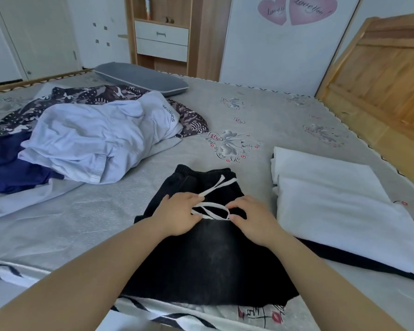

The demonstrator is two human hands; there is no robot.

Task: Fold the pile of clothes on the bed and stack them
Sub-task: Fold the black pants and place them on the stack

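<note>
Two hands, left hand [177, 215] and right hand [253, 218], fingers pinching one white drawstring [210, 206], one black shorts [208, 249]

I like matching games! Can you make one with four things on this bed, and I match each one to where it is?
Things:
1. black drawstring shorts
2. folded white cloth
3. flat grey pillow
4. crumpled pale blue shirt

Places:
A. far end of the bed, near the wooden drawers
B. under both hands, in the middle front
C. on the right, neatly stacked
D. on the left, on top of the unfolded pile

Pairs: 1-B, 2-C, 3-A, 4-D
</note>
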